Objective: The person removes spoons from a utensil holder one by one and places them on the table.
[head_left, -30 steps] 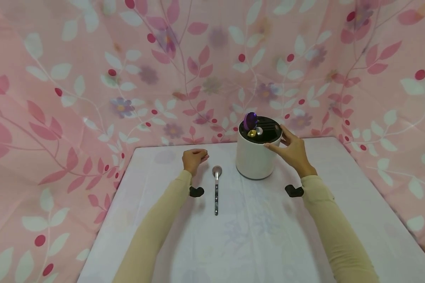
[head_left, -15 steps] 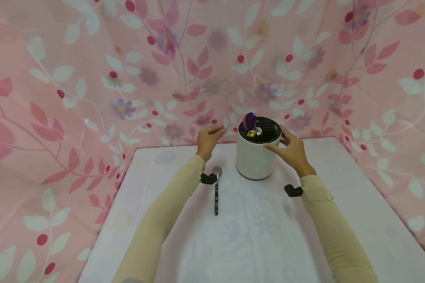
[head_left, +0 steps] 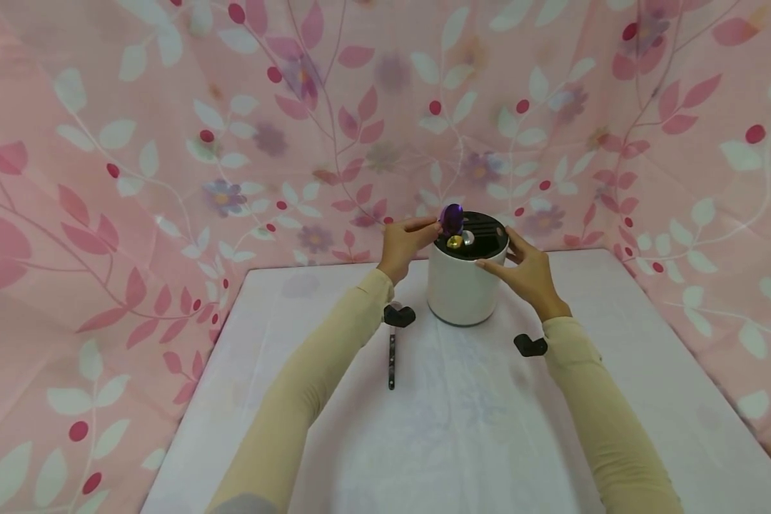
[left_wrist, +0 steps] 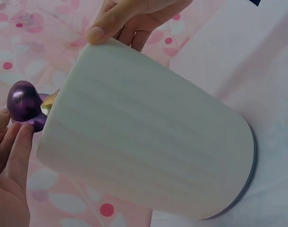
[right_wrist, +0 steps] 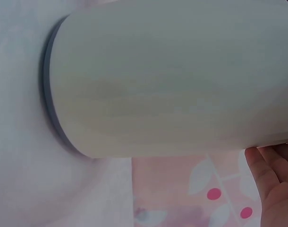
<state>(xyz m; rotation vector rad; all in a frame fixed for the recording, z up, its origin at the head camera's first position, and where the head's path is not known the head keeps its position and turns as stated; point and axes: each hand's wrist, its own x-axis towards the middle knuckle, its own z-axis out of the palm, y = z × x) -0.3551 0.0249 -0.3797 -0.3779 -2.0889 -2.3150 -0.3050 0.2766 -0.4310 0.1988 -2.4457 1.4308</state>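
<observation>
- Left hand (head_left: pixel 406 246): at the left edge of the container top, thumb and fingertips brought close together at the purple utensil (head_left: pixel 452 219). The left wrist view shows the thumb on one side and fingers across its lower part; cannot tell whether the pinch is fully closed.
- Right hand (head_left: pixel 530 275): holds the white container (head_left: pixel 462 293) by its upper right side, thumb at the front of the rim, fingers around behind. Spread is wide, matching the curve of the wall.
- Purple utensil: glossy, rounded head raised above the left part of the black top (head_left: pixel 485 248); lower end hidden from view.
- Gold utensil (head_left: pixel 454 243) and silver utensil (head_left: pixel 467 238): rounded heads side by side, low at the black top, just in front of the purple one.
- White container: upright on the white table (head_left: pixel 475 442), dark band at its base; slots visible in the black top.
- Dark-handled utensil (head_left: pixel 392 363): lies lengthwise on the table, left of the container and apart from it; far end largely hidden behind the left black wrist fitting (head_left: pixel 399 315).
- Surround: pink floral fabric (head_left: pixel 360 128) behind and at both sides.
</observation>
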